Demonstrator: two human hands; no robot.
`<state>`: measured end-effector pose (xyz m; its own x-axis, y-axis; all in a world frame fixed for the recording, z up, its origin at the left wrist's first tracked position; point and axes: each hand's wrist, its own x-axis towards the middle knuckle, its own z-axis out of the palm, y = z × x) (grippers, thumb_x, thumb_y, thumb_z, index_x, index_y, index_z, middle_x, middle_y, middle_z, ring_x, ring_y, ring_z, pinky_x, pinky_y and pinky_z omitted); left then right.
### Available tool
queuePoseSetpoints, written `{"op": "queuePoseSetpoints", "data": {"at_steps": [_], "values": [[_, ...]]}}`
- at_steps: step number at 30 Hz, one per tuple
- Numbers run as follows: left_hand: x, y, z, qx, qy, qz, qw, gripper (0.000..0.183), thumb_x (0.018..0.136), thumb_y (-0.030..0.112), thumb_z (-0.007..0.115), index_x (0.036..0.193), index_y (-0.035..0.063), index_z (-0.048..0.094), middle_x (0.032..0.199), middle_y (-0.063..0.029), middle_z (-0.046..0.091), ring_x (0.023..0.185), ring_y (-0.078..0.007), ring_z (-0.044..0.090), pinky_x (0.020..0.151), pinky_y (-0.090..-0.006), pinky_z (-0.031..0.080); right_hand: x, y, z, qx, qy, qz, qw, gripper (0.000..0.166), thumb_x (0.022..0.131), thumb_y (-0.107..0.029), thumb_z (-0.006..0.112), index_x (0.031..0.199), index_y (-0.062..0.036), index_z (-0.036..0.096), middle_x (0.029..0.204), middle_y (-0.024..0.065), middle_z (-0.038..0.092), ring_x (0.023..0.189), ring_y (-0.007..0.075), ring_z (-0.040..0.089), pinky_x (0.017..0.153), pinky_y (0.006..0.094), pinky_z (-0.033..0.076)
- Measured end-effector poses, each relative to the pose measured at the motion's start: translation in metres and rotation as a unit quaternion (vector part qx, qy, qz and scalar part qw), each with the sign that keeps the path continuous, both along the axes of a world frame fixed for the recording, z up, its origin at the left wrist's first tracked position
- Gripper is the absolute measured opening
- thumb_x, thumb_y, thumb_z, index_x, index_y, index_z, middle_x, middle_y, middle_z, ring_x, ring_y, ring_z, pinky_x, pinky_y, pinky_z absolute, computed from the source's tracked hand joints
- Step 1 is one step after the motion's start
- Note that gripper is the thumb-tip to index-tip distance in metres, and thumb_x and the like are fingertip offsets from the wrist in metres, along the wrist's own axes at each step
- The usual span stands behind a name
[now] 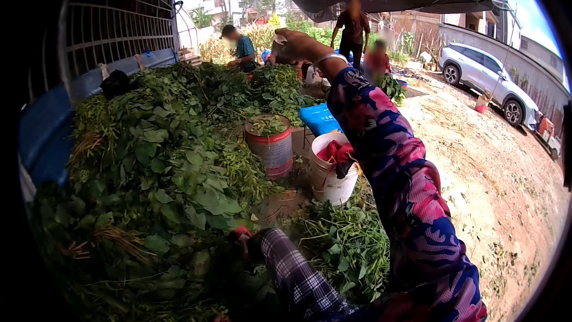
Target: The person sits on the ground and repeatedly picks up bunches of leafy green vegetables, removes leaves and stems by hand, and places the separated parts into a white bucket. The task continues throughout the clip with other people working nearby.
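My right hand (297,49) is stretched out far in front at the end of a floral sleeve (402,156), a silver bracelet (331,57) at the wrist. Its fingers point forward and left, somewhat blurred, and no held object shows. My left hand is out of view. Below the raised arm stands a white bucket (328,183) with red cloth (334,152) in it. A large heap of cut leafy plants (178,156) spreads to the left. More green stems (348,246) lie beside my plaid trouser leg (295,264), which ends in a red shoe (241,235).
A metal drum (269,152) with leaves on top stands by the heap, near a blue sack (319,118). Farther back are a seated person (245,49), a standing person (353,27) and a person in red (377,60). A silver car (485,71) is parked at right.
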<state>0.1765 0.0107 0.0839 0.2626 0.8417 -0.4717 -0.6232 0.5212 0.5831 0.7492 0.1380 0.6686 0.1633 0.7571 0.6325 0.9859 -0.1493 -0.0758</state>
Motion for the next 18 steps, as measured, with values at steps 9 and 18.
{"op": "queuePoseSetpoints", "data": {"at_steps": [9,18], "values": [[0.029,0.030,0.003,0.024,0.031,0.009,0.999,0.028,0.088,0.019,0.050,0.064,0.0101,0.041,0.056,-0.0024,0.033,0.042,-0.0140,0.028,0.041,-0.0279,0.030,-0.106,0.018,-0.102,-0.165,-0.011,0.218,0.962,0.033,0.085,-0.016,0.050,0.114,-0.0007,0.051,0.079,0.0146,0.063,0.063,0.0211,0.062,0.062,0.0369,0.051],[-0.026,-0.037,0.010,0.398,0.413,0.040,0.818,0.033,0.086,0.025,0.053,0.109,0.0008,0.050,0.100,-0.0085,0.053,0.095,-0.0201,0.050,0.081,-0.0316,0.041,-0.310,-0.121,-0.371,-0.480,0.288,0.579,0.593,0.022,0.085,-0.016,0.051,0.097,0.0008,0.055,0.072,0.0085,0.059,0.062,0.0166,0.055,0.060,0.0299,0.045]]}}
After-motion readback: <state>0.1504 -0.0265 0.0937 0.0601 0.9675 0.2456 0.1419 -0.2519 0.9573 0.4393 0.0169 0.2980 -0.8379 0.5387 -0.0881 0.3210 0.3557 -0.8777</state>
